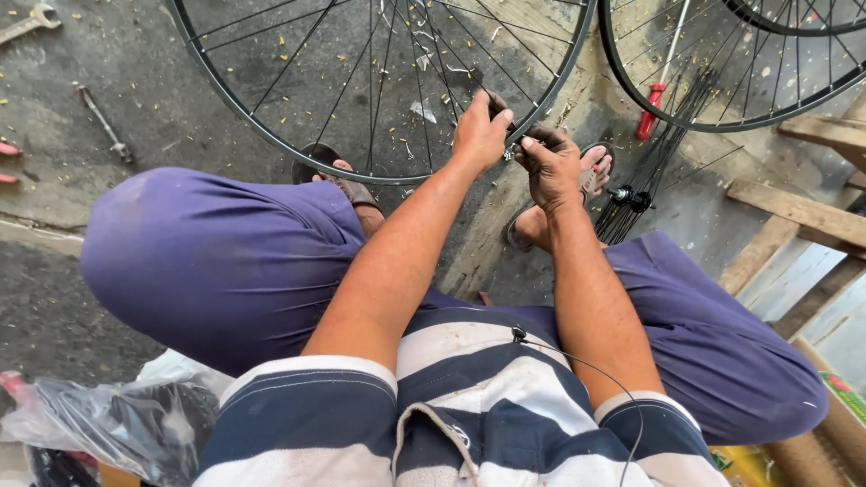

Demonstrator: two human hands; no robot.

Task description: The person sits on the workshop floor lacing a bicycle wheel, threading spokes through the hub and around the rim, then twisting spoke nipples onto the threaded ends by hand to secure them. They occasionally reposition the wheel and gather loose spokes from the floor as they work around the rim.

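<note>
A bicycle wheel (pixel 271 135) with a black rim and thin spokes stands in front of my knees. My left hand (pixel 480 133) grips the rim at its lower right, fingers curled over the edge. My right hand (pixel 550 164) is pinched shut just beside it, holding a small tool or spoke nipple against the rim; the small thing itself is mostly hidden by my fingers. Both feet in sandals rest on the ground below the wheel.
A second wheel (pixel 722 108) leans at the upper right, with a red-handled tool (pixel 651 117) and a bundle of loose black spokes (pixel 645 180) under it. Wooden boards (pixel 794 212) lie at the right. A wrench (pixel 27 22) and a metal rod (pixel 104 122) lie on the concrete at the left. A plastic bag (pixel 108 419) sits at the lower left.
</note>
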